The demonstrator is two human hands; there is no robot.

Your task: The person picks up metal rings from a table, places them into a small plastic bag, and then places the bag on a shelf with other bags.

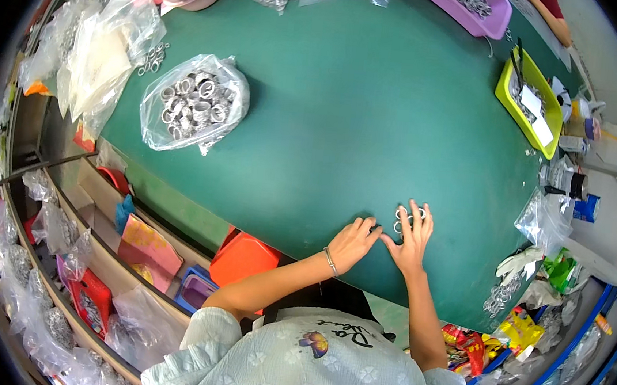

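My right hand [409, 247] lies over the table with its fingers spread. Several silver metal rings [399, 219] sit under and between its fingertips. Close beside its thumb is my left hand [352, 245], fingers bent and drawn together at the tips; whether anything small is pinched there is hidden. A bracelet circles my left wrist. Farther left on the green table [329, 121] stands an opened clear plastic bag [241, 93], filled with a heap of similar silver rings [197, 102].
Far right, a yellow-green basket [505, 100] holds small metal parts and paper slips; a purple tray [496, 24] is beyond. Clear bags [108, 50] crowd the far left corner. A red stool [244, 260] is below the near edge. Another person's arm [554, 22] shows at far right.
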